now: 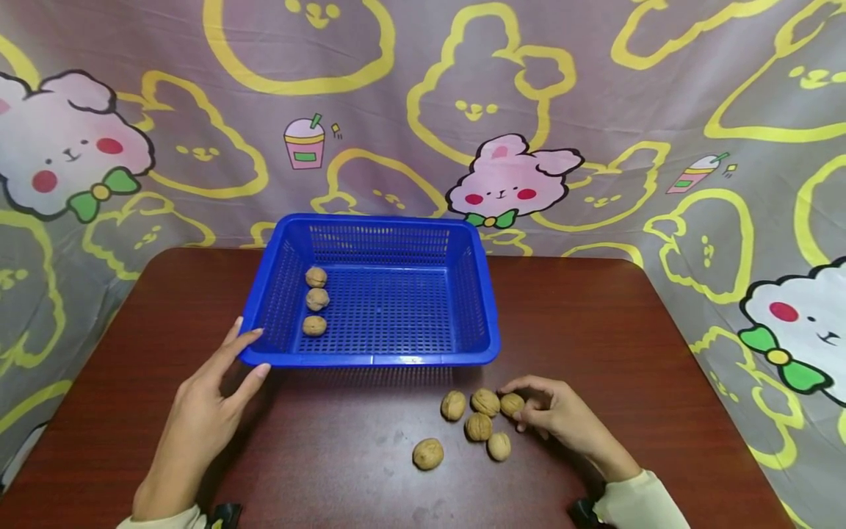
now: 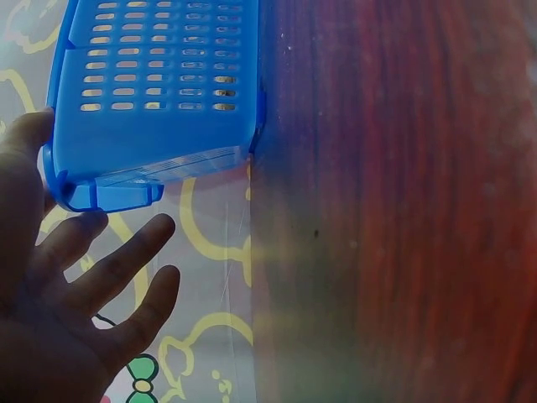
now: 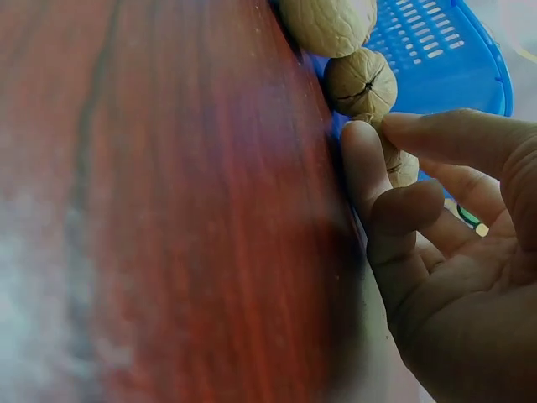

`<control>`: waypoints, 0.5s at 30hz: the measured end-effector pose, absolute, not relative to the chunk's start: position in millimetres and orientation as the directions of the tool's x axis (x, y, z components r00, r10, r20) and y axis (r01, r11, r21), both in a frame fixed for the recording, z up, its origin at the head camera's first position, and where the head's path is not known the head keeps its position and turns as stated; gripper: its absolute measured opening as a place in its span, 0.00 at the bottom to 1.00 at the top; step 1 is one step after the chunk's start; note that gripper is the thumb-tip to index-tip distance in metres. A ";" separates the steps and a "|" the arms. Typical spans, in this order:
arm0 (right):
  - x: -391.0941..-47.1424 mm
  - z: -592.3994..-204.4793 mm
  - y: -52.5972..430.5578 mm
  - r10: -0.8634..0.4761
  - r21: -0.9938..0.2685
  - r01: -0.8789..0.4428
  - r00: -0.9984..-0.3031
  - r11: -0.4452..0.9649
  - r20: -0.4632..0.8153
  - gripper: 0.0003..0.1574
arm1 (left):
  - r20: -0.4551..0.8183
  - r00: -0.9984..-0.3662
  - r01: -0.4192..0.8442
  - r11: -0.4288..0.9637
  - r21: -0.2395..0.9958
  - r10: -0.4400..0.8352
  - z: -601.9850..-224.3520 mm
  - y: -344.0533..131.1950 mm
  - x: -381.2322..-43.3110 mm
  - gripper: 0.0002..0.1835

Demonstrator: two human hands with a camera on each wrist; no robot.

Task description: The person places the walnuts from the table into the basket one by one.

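Cloth: one big gray sheet with yellow drawings, hanging behind the tabletop; it shows three coloured bunnies and two drink cups
In the way: the near wall of the blue plastic basket stands between the walnuts inside it and the loose ones
Basket: one, full of little holes, by the tabletop's far edge, nearer the far left corner than the far right one
Walnuts: nine in all
Inside walnuts: three, in a row along the basket's left side
Tabletop walnuts: six, between the basket and the tabletop's near side; five are loose
Right hand: thumb and finger close together, pinching the sixth walnut, just beside another one
Left hand: fingers spread wide, touching the basket's near left corner
Sleeves: two, pale
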State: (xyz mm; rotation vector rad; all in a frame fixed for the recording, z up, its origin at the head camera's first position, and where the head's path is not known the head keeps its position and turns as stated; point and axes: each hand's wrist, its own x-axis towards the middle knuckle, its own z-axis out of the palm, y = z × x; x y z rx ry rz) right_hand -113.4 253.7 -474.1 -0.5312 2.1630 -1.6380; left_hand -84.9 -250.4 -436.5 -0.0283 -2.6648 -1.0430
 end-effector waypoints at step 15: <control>-106.7 -447.3 251.8 -0.462 -0.965 -0.133 -0.887 0.226 0.014 0.17 | 0.281 -0.956 0.125 0.746 0.655 -0.086 -436.8 -250.7 -85.5 0.29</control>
